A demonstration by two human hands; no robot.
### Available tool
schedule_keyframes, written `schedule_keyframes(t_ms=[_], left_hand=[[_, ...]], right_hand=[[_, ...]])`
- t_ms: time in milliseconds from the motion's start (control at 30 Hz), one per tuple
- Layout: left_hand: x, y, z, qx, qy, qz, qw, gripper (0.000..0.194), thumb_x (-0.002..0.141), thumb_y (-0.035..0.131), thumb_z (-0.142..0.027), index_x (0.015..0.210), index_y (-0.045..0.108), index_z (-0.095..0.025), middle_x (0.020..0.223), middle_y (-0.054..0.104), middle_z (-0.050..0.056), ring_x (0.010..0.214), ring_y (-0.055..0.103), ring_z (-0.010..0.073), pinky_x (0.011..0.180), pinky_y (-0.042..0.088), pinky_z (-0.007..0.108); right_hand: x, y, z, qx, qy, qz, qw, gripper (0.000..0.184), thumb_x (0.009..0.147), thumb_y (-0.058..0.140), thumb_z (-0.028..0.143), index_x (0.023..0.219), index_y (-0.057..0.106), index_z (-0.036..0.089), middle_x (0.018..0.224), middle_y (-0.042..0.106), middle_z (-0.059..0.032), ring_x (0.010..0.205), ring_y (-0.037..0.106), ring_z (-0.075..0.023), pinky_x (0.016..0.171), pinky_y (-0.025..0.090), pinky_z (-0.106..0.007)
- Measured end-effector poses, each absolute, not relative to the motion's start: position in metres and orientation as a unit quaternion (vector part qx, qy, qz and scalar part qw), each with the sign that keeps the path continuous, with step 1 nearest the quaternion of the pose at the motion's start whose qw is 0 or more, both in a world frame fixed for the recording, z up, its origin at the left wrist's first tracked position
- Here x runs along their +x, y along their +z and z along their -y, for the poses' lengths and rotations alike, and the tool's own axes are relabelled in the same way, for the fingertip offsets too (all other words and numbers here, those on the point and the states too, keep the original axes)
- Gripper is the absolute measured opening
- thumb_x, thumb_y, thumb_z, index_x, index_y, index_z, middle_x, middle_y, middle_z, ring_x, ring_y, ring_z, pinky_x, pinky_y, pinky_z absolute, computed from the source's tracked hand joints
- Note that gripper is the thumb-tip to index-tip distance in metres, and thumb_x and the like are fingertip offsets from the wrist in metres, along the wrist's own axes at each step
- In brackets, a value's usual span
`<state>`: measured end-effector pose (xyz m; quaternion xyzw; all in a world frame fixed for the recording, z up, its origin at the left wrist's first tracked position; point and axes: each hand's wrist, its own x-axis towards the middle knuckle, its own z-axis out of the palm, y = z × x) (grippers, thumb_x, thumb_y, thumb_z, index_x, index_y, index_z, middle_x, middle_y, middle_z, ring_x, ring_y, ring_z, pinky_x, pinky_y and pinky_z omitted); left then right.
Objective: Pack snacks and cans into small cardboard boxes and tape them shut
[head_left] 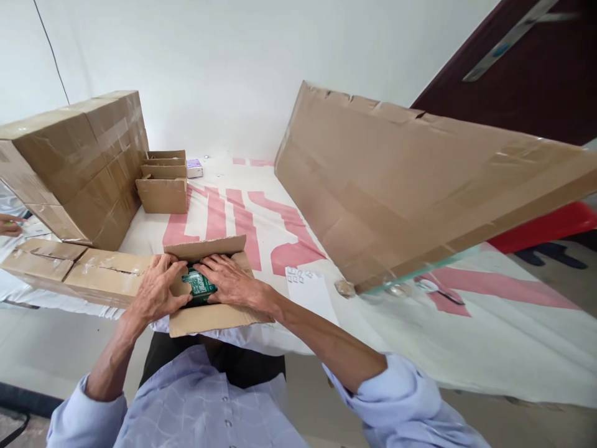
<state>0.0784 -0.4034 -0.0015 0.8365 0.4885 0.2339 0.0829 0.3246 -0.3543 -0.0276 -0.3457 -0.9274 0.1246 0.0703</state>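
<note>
An open cardboard box [208, 319] sits at the table's front edge, its two long flaps spread outward. Inside lies a dark green item with pale printing [199, 283], partly covered by my hands. My left hand [161, 287] rests at the box's left end, thumb and fingers spread apart around a short flap. My right hand [229, 281] reaches in from the right, fingers stretched over the green item and thumb apart. Both hands touch the box; neither is closed round anything. Some fingertips are hidden inside.
Closed cartons [105, 267] adjoin the box on the left, with a taller carton stack [69, 158] behind. Open small boxes [163, 196] and a purple-white packet [194, 168] stand farther back. A large cardboard panel [410, 193] leans at right near a paper sheet [310, 295]. Another person's hand [10, 225] shows far left.
</note>
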Motion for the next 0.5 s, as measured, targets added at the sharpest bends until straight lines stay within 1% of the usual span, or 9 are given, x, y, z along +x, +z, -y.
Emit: schedule_keyframes(t_ms=[67, 133, 200, 233, 267, 333, 400, 467, 500], left_hand=[[0.080, -0.001, 0.404, 0.830, 0.275, -0.481, 0.072, 0.064, 0.081, 0.078, -0.025, 0.142, 0.061, -0.023, 0.136, 0.056, 0.015, 0.127, 0.056, 0.0359, 0.111, 0.054, 0.056], [0.080, 0.000, 0.404, 0.812, 0.314, -0.485, 0.075, 0.072, 0.081, 0.081, -0.030, 0.148, 0.055, -0.023, 0.150, 0.046, 0.017, 0.142, 0.049, 0.0391, 0.119, 0.048, 0.060], [0.081, 0.001, 0.403, 0.796, 0.318, -0.504, 0.104, 0.093, 0.075, 0.090, -0.037, 0.156, 0.046, -0.026, 0.162, 0.034, 0.018, 0.153, 0.040, 0.0432, 0.123, 0.045, 0.062], [0.081, 0.002, 0.402, 0.792, 0.303, -0.515, 0.127, 0.104, 0.070, 0.093, -0.038, 0.160, 0.042, -0.027, 0.165, 0.031, 0.018, 0.155, 0.039, 0.0439, 0.123, 0.046, 0.061], [0.082, 0.003, 0.401, 0.790, 0.282, -0.523, 0.148, 0.111, 0.068, 0.094, -0.035, 0.163, 0.037, -0.027, 0.165, 0.032, 0.018, 0.154, 0.041, 0.0436, 0.122, 0.048, 0.059], [0.085, 0.005, 0.401, 0.789, 0.249, -0.534, 0.171, 0.111, 0.069, 0.087, -0.027, 0.166, 0.034, -0.028, 0.161, 0.038, 0.017, 0.149, 0.049, 0.0410, 0.119, 0.053, 0.055], [0.086, 0.007, 0.402, 0.788, 0.251, -0.534, 0.176, 0.104, 0.072, 0.078, -0.023, 0.166, 0.036, -0.028, 0.158, 0.044, 0.015, 0.147, 0.052, 0.0393, 0.120, 0.052, 0.054], [0.086, 0.009, 0.403, 0.782, 0.275, -0.523, 0.198, 0.094, 0.075, 0.072, -0.025, 0.164, 0.041, -0.028, 0.158, 0.048, 0.013, 0.148, 0.052, 0.0388, 0.123, 0.049, 0.055], [0.084, 0.010, 0.403, 0.774, 0.289, -0.518, 0.223, 0.090, 0.077, 0.069, -0.027, 0.163, 0.043, -0.028, 0.159, 0.050, 0.012, 0.148, 0.052, 0.0387, 0.122, 0.050, 0.055]], right_hand=[[0.327, -0.025, 0.355, -0.345, 0.160, 0.922, 0.076, 0.079, 0.088, 0.084, 0.034, 0.159, 0.053, 0.020, 0.155, 0.059, -0.0184, 0.149, 0.051, -0.0374, 0.130, 0.035, -0.059], [0.328, -0.023, 0.356, -0.351, 0.194, 0.913, 0.076, 0.083, 0.087, 0.085, 0.037, 0.161, 0.051, 0.021, 0.159, 0.056, -0.0180, 0.152, 0.048, -0.0369, 0.130, 0.035, -0.058], [0.329, -0.022, 0.358, -0.360, 0.224, 0.904, 0.062, 0.088, 0.088, 0.085, 0.039, 0.165, 0.047, 0.022, 0.167, 0.049, -0.0179, 0.158, 0.041, -0.0378, 0.131, 0.033, -0.058], [0.329, -0.022, 0.360, -0.364, 0.235, 0.900, 0.052, 0.089, 0.089, 0.085, 0.040, 0.167, 0.045, 0.023, 0.170, 0.045, -0.0178, 0.161, 0.037, -0.0384, 0.132, 0.033, -0.059], [0.329, -0.022, 0.362, -0.369, 0.243, 0.896, 0.043, 0.090, 0.090, 0.084, 0.041, 0.168, 0.043, 0.023, 0.173, 0.042, -0.0177, 0.164, 0.033, -0.0391, 0.133, 0.032, -0.060], [0.329, -0.021, 0.364, -0.380, 0.254, 0.889, 0.030, 0.091, 0.091, 0.083, 0.042, 0.170, 0.041, 0.023, 0.176, 0.038, -0.0176, 0.166, 0.029, -0.0402, 0.133, 0.031, -0.061], [0.329, -0.023, 0.365, -0.381, 0.257, 0.887, 0.033, 0.092, 0.091, 0.083, 0.041, 0.170, 0.040, 0.023, 0.176, 0.038, -0.0181, 0.165, 0.030, -0.0404, 0.133, 0.031, -0.062], [0.331, -0.026, 0.364, -0.369, 0.257, 0.892, 0.049, 0.093, 0.090, 0.084, 0.042, 0.170, 0.041, 0.021, 0.174, 0.041, -0.0193, 0.164, 0.033, -0.0403, 0.133, 0.032, -0.061], [0.333, -0.029, 0.363, -0.360, 0.257, 0.895, 0.062, 0.093, 0.090, 0.084, 0.043, 0.169, 0.042, 0.021, 0.172, 0.043, -0.0196, 0.162, 0.036, -0.0401, 0.133, 0.033, -0.061]])
